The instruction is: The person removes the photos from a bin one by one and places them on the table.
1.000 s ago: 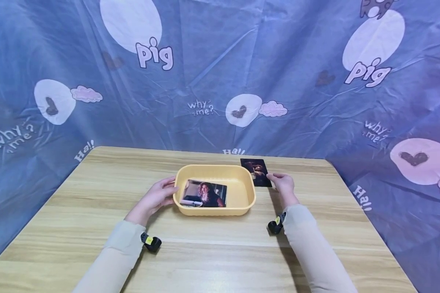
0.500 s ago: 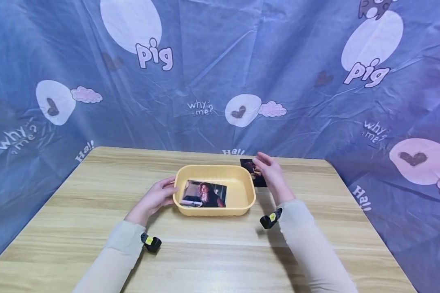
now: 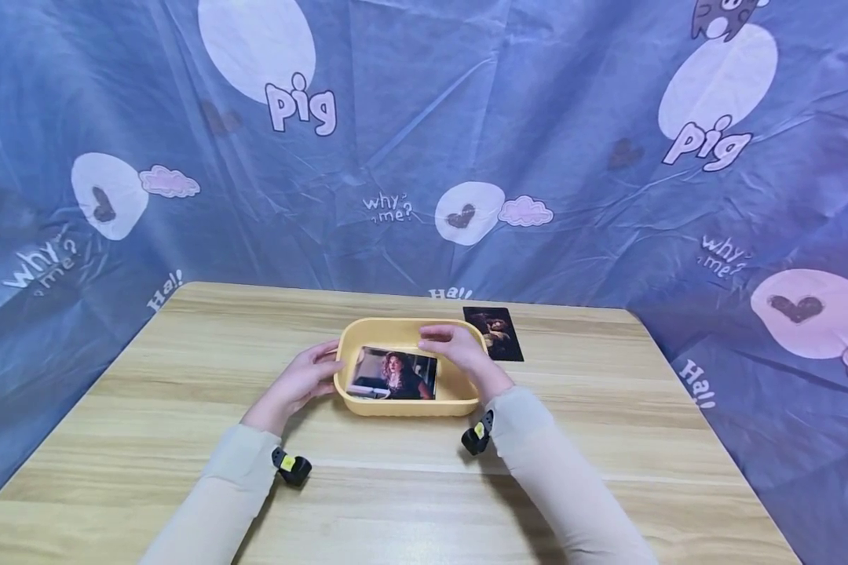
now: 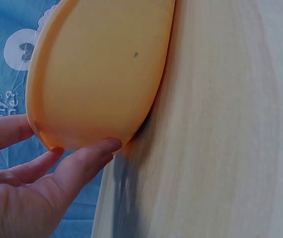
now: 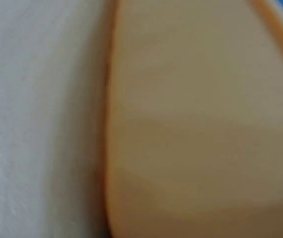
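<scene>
Just below the middle of the head view, a yellow tray (image 3: 406, 409) sits on the bench (image 3: 367, 502). The left hand (image 3: 300, 382) has its grip on the tray's left end, thumb and fingers pinching it. Over the tray's right half, the right hand (image 3: 461, 351) reaches leftward, its grip slack, fingers slightly parted. A photo (image 3: 396, 375) lies in the tray's left half; a dark print (image 3: 498, 337) lies on the bench, right of centre, beside the tray's upper right corner.
</scene>
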Demonstrator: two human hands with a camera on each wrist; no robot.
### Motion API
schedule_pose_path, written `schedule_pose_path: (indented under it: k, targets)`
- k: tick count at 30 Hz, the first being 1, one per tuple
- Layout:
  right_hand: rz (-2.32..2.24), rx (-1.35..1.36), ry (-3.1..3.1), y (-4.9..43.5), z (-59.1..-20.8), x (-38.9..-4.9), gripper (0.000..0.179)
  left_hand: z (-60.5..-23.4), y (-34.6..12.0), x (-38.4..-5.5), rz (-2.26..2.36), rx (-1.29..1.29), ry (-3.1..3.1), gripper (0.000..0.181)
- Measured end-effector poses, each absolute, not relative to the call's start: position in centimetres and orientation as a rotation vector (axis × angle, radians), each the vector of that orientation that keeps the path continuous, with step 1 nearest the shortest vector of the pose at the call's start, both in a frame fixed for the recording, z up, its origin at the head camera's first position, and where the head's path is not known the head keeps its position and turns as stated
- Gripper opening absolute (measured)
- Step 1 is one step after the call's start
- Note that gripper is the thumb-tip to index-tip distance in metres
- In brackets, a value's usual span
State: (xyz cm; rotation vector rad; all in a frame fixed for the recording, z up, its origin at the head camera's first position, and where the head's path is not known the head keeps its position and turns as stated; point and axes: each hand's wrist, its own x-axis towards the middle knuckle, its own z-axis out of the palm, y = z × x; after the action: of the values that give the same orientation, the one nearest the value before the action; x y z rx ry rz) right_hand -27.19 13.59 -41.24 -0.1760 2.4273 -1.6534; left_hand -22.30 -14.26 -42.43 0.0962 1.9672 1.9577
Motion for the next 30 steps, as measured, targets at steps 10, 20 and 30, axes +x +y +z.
schedule_pose_path:
  k: [10, 20, 30]
  targets:
    - [-1.334, -0.276, 2.521, 12.8, -42.1, -27.0, 0.054, -42.8, -14.6, -22.4, 1.966, 0.119, 1.962, 0.06]
    - [-1.018, -0.47, 2.653, 12.1, -42.4, -27.0, 0.058, -42.9, -14.8, -22.5, 1.962, 0.114, 1.966, 0.06]
    - [-0.986, -0.468, 2.687, 12.1, -42.6, -27.1, 0.051, -42.8, -14.7, -22.6, 1.96, 0.123, 1.971, 0.061]
